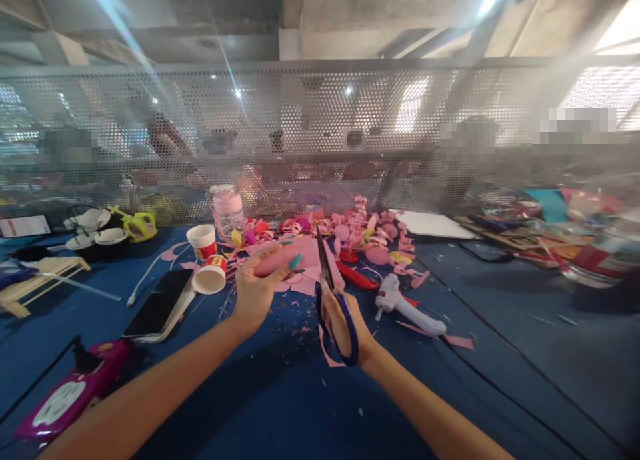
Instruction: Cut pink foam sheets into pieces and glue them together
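Note:
My left hand [257, 283] pinches a piece of pink paper [290, 255] between thumb and fingers; its nails are teal. Beside it, my right hand [345, 313] grips dark-blue-handled scissors [326, 267], fingers through the loops. The blades point up and away, along the right side of the pink paper; whether they touch it I cannot tell. Just beyond both hands lies a heap of pink paper cutouts [377, 255], with curls and discs among them. Red-handled scissors or a similar red tool [357, 275] lies right of the blades, partly hidden.
A white glue gun [407, 307] with a black cord lies to the right. On the left are a phone [160, 302], two paper cups [209, 275], a pink-lidded bottle [227, 210] and a purple power strip [75, 390]. A perforated metal screen [320, 127] closes off the back.

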`<state>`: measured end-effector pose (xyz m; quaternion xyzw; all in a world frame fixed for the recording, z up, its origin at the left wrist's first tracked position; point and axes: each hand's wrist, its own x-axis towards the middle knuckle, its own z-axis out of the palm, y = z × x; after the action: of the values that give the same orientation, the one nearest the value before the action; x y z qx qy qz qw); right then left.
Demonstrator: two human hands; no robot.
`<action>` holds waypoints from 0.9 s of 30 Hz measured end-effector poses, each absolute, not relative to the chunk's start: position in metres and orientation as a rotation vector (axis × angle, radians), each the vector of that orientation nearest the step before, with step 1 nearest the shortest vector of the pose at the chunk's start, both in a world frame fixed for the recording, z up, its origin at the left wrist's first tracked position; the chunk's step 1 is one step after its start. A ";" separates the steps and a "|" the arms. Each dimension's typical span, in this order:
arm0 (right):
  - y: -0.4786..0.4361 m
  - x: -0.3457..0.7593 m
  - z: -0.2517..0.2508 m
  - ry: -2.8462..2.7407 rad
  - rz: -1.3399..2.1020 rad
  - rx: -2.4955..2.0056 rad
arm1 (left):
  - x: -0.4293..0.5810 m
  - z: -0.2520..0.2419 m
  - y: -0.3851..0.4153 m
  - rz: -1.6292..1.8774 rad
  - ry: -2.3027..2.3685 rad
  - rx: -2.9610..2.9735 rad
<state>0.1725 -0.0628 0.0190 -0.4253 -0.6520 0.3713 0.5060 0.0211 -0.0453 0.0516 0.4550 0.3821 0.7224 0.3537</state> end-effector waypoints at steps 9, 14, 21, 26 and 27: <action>-0.049 0.176 0.018 -1.842 0.518 -1.538 | -0.008 0.025 -0.005 1.598 1.396 1.723; -0.054 0.167 0.009 -1.907 0.494 -1.561 | -0.016 -0.006 0.006 1.480 1.759 2.012; -0.057 0.155 -0.009 -1.871 0.148 -1.382 | -0.007 -0.018 -0.004 1.476 1.719 2.569; -0.050 0.164 -0.002 -1.841 -0.139 -1.212 | -0.006 -0.022 -0.003 1.275 1.621 2.785; -0.046 0.168 -0.002 -1.825 -0.158 -1.212 | -0.006 -0.022 -0.003 1.262 1.618 2.792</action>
<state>0.1682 -0.0457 -0.0016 -0.4915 -0.7399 -0.0642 0.4549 -0.0056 -0.0029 -0.0222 0.7953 0.4607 0.3595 -0.1610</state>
